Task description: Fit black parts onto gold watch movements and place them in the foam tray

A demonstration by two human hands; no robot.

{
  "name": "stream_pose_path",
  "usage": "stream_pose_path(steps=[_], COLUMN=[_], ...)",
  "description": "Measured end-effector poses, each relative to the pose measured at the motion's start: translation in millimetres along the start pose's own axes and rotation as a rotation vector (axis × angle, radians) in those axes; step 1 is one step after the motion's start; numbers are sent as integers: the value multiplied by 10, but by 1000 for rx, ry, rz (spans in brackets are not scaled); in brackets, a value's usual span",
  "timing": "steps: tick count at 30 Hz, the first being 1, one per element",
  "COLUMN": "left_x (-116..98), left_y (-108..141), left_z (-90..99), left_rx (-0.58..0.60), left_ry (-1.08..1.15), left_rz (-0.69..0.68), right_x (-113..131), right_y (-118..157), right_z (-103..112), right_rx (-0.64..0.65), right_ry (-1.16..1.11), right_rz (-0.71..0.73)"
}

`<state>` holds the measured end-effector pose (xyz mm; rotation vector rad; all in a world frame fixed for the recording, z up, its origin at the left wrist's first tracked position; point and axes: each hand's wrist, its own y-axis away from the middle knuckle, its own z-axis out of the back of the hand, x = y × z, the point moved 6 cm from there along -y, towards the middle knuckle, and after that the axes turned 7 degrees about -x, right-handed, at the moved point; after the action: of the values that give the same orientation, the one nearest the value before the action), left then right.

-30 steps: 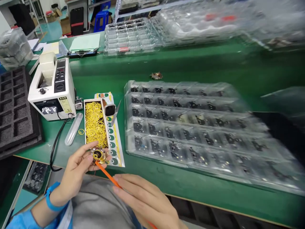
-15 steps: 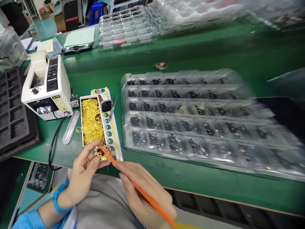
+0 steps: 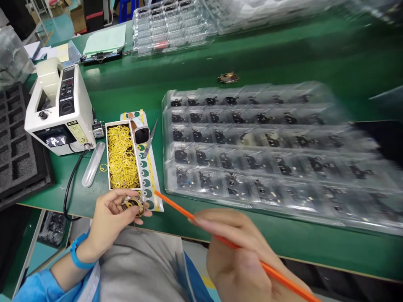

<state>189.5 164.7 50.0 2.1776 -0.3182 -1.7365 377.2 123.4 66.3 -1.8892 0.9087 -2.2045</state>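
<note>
My left hand point(image 3: 115, 220) is closed on a small round watch-like part point(image 3: 132, 205), gold-rimmed and black with a yellow ring on it, held at the table's front edge. In my right hand point(image 3: 242, 251) is a thin orange stick point(image 3: 174, 206), its tip pointing left, apart from the round part. Just beyond my left hand stands a white box point(image 3: 108, 155) full of yellow rings point(image 3: 122, 157). Beside it lies a strip sheet point(image 3: 156, 184) with ring-shaped cutouts, under a smartwatch point(image 3: 141, 135) and pointed tweezers point(image 3: 151, 138).
A white tape dispenser point(image 3: 59, 109) stands at the left, next to black foam trays point(image 3: 28, 155). Large clear trays point(image 3: 270, 167) of black parts fill the right. Behind them are another round part point(image 3: 228, 77), a clipboard point(image 3: 105, 42) and clear trays point(image 3: 173, 27).
My right hand has drawn the orange stick back to the right, off the round part. My left hand still holds that part, now tilted a little differently.
</note>
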Motion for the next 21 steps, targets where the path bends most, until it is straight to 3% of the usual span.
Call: stream_pose_path(steps=[3, 8, 11, 16, 21], left_x=[7, -36, -106, -156, -170], left_y=[-10, 18, 86, 207, 258], left_z=[0, 5, 4, 10, 26], left_rx=[-6, -58, -102, -80, 29], left_ry=[-43, -114, -233, -383, -492], left_rz=[-30, -134, -254, -427, -560], right_x=[96, 303, 326, 257, 196], right_y=[-22, -20, -30, -95, -161], right_z=[-9, -361, -499, -566, -637], right_rx=[3, 206, 157, 88, 151], right_ry=[12, 206, 370, 396, 357], right_rz=[47, 254, 373, 328, 236])
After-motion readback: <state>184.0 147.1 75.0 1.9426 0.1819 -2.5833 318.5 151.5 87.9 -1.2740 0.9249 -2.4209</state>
